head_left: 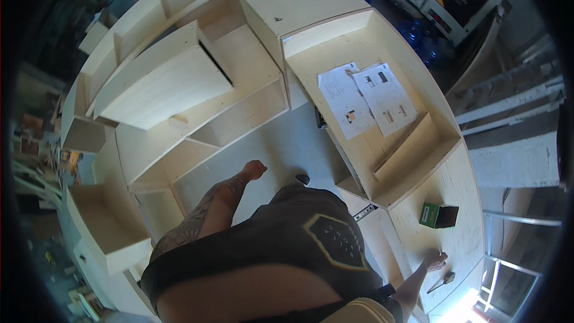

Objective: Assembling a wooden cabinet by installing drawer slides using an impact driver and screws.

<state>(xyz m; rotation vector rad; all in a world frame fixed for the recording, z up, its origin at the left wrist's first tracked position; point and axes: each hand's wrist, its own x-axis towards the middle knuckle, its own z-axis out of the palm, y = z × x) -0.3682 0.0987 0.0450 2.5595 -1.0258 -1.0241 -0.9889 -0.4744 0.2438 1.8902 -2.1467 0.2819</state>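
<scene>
Plywood cabinets fill the view. Two paper sheets (366,97) lie side by side inside the open carcass (418,149). One green box (437,215) sits on the panel (460,191) just above the right hand (435,258), whose fingers rest spread flat on the panel. One tool (442,281) lies near that hand. The left hand (254,170) hangs free over the floor (281,143), fingers loosely curled, holding nothing.

The right hand (435,259) rests on a plywood panel (460,191), near a small green box (438,215); the left hand (254,170) hangs free, well apart from the box.
</scene>
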